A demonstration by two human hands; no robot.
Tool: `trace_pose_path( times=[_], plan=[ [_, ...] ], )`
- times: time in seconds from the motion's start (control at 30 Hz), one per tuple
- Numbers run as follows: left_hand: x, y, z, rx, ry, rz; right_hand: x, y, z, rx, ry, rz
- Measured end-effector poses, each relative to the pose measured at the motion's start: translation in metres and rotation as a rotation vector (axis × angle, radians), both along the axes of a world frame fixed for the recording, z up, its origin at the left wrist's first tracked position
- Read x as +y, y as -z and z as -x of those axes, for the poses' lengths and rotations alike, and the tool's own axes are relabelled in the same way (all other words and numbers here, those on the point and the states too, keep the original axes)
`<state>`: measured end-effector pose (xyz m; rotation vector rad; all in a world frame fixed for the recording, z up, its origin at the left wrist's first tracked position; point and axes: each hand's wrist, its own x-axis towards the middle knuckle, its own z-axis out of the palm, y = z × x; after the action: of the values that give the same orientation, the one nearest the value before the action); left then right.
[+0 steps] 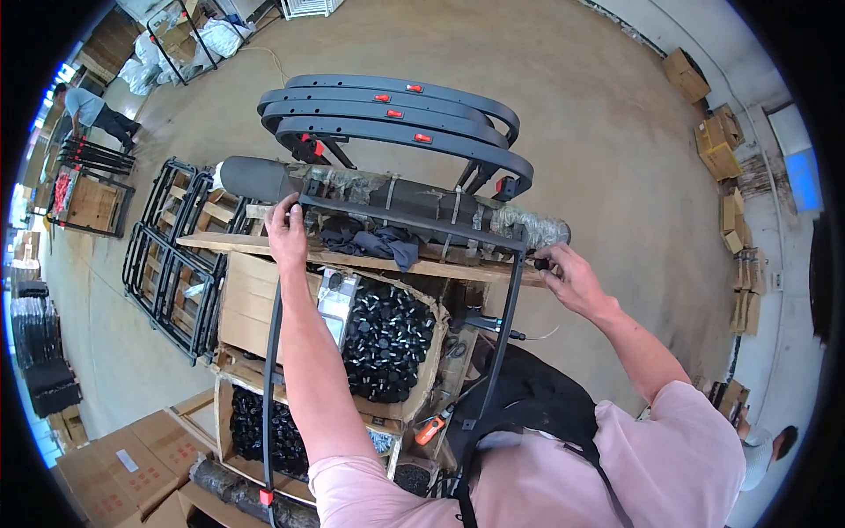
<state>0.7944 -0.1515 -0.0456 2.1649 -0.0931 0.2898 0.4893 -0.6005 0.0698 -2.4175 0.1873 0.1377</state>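
Note:
A black tubular metal frame (414, 225) lies before me, its crossbar along a padded, plastic-wrapped roll (352, 187) and its two legs running back toward my body. My left hand (287, 233) is at the frame's left corner, fingers closed; whatever they pinch there is hidden. Just outside the right corner, my right hand (570, 280) pinches a small black knob (540, 263) between thumb and fingers. A crumpled dark cloth (374, 243) hangs over the wooden board (352, 257) below the crossbar.
Beyond the roll stand several curved black frames (396, 110) with red parts. Below my arms are boxes of black knobs (387, 343), scissors (456, 350) and an orange-handled tool (431, 429). More black frames (180, 255) lean at left. A person (92, 110) bends farther off; cartons (717, 145) line the right wall.

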Motion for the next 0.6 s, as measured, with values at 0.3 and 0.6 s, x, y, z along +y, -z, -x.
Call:
trace_pose_path(
  times=[0.3, 0.6],
  plan=[
    [0.005, 0.006, -0.001, 0.040, 0.011, 0.106, 0.009, 0.014, -0.017, -0.059, -0.144, 0.091],
    [-0.006, -0.006, 0.001, 0.130, -0.008, 0.106, 0.013, 0.003, -0.031, 0.114, -0.150, 0.424]
  ],
)
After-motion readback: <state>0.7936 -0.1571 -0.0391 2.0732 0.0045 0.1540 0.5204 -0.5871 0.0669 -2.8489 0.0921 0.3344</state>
